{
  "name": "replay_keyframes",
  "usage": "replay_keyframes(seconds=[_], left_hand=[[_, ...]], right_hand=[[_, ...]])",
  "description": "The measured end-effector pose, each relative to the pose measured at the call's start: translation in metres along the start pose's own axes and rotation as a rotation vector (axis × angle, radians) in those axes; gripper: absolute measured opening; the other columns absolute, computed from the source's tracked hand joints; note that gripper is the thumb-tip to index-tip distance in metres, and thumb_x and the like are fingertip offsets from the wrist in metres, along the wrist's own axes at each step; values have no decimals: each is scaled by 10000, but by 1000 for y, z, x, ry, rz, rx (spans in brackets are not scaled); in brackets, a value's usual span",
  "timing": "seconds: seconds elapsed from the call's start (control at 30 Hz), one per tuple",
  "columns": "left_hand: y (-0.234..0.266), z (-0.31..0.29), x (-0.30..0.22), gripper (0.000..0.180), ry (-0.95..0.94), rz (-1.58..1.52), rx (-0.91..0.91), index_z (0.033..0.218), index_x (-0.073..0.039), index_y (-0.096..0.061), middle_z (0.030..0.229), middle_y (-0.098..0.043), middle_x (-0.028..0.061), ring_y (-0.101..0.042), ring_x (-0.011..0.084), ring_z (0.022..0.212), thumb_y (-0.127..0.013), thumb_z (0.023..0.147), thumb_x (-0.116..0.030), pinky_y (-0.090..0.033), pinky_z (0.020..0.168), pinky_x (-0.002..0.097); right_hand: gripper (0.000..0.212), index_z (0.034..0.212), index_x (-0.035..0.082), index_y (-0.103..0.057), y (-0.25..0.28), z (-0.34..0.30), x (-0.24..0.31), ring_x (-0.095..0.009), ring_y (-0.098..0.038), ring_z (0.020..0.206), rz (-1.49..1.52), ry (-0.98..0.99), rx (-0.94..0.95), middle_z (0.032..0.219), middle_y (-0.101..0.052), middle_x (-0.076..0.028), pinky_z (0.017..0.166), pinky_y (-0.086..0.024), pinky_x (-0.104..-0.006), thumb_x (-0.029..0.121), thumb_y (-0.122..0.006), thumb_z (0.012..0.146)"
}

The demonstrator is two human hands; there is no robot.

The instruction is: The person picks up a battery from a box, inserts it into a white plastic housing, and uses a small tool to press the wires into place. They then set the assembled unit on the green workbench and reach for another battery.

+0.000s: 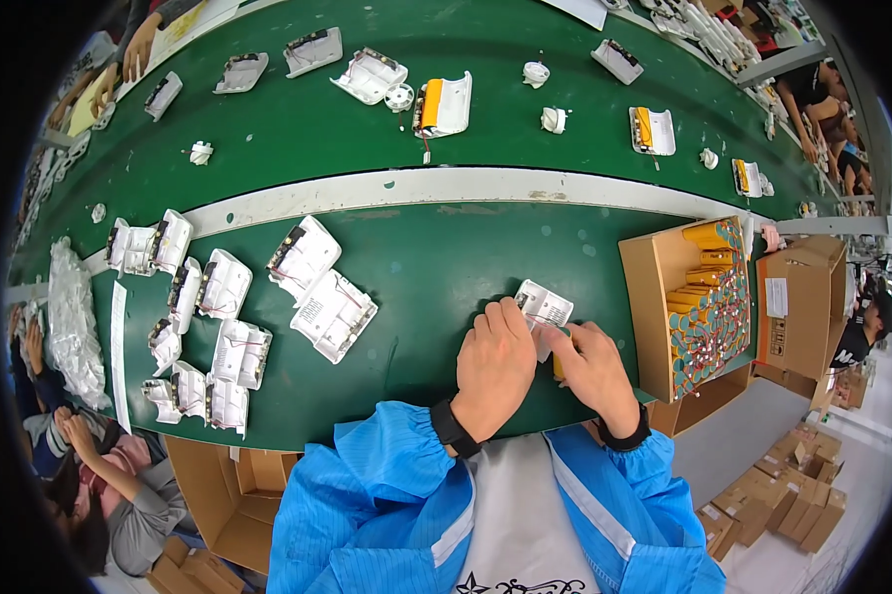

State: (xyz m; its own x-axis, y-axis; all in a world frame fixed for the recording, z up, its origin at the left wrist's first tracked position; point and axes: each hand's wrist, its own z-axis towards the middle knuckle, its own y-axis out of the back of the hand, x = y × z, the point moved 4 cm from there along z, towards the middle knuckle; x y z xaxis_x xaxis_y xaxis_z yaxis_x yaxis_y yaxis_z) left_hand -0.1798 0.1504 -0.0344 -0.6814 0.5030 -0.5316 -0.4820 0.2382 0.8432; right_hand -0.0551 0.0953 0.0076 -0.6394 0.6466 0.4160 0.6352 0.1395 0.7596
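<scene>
In front of me a white plastic housing half with slotted vents lies on the green bench. My left hand is closed on its near left side, the fingers curled over the edge. My right hand is closed beside it, its thumb and fingers close to the housing's near end. A small part of a yellow battery pack shows under the right fingers; the rest is hidden. Left of my hands, two joined white housings lie open, with dark circuit boards and thin wires inside.
A cardboard box of yellow wired battery packs stands at the right. Several white housings fill the bench's left part. Past a white rail, a green belt carries more parts. A clear plastic bag lies far left, near other people.
</scene>
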Motion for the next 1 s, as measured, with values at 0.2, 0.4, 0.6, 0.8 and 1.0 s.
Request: replay_keyframes(seconds=[0.2,0.4,0.6,0.8,1.0], left_hand=[[-2,0,-6,400,6,21,11,1064,39,-522,879,-553,127,-615,250,748,-726,840,-222,-531,608,328],[-4,-2,-4,304,2,88,8,1005,-11,-533,833,-518,60,-596,176,722,-684,834,-212,-501,585,271],[-1,-3,-3,310,19,31,-18,1009,-18,-532,842,-520,65,-597,183,720,-691,807,-191,-506,573,279],[6,0,4,343,20,-69,54,1039,3,-532,892,-548,90,-611,204,733,-705,787,-153,-529,588,309],[10,-5,6,481,7,-118,72,1179,89,-515,932,-559,131,-616,236,777,-701,785,-116,-541,643,327]], right_hand=[[183,922,44,-747,18,-14,13,-355,-597,890,57,198,-298,987,-602,-180,834,-498,-426,201,-756,829],[229,990,81,-773,18,-6,36,-344,-596,1056,-44,596,-383,1157,-590,-159,924,-502,-437,71,-796,763],[276,987,99,-780,9,7,19,-415,-543,1224,56,843,-265,1240,-567,-172,1075,-442,-511,20,-807,724],[272,976,85,-771,2,14,15,-443,-538,1225,75,908,-272,1267,-552,-180,1053,-451,-520,16,-805,715],[251,958,70,-760,-3,11,24,-469,-530,1247,-48,890,-256,1335,-527,-220,1028,-468,-505,1,-796,720]])
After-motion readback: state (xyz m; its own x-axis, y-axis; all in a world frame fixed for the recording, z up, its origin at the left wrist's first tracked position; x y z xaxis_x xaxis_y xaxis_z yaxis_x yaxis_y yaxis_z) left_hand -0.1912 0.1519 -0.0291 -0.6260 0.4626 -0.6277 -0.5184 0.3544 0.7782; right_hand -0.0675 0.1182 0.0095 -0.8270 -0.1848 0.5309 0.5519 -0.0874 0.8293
